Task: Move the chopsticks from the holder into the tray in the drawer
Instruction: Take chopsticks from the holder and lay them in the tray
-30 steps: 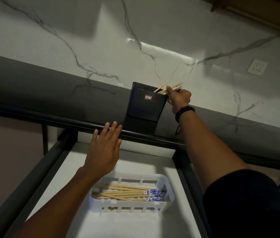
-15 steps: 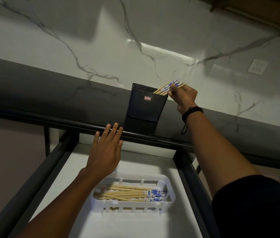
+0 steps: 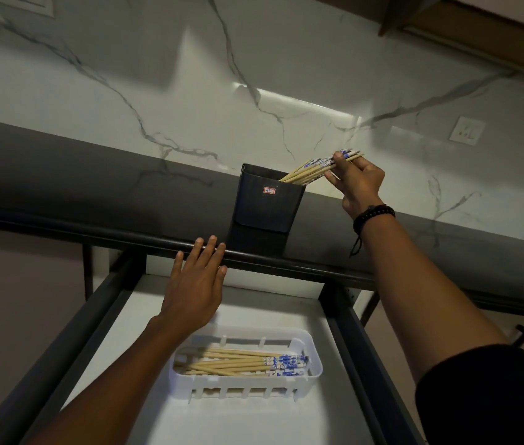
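My right hand (image 3: 358, 181) pinches a small bundle of chopsticks (image 3: 313, 170) between thumb and fingertips, near their blue-and-white patterned tops. The bundle slants up to the right, and its lower ends are inside the black holder (image 3: 267, 203), leaning against the holder's right rim. A black beaded bracelet (image 3: 373, 215) sits on that wrist, and a black sleeve (image 3: 491, 396) covers my upper arm.

My left hand (image 3: 194, 290) holds nothing. Its fingers are straight and close together, palm down, the fingertips reaching the dark front edge of the counter (image 3: 93, 232); I cannot tell whether they touch it.

The holder stands upright on the counter, close to the marble wall (image 3: 158, 75), with a small red label on its front. Below the counter the drawer (image 3: 254, 422) is pulled out, white inside with dark side rails. A white slotted tray (image 3: 316, 370) lies in it, and other chopsticks (image 3: 238, 364) lie flat in the tray, patterned ends to the right. A white socket (image 3: 467, 130) is set in the wall to the right.
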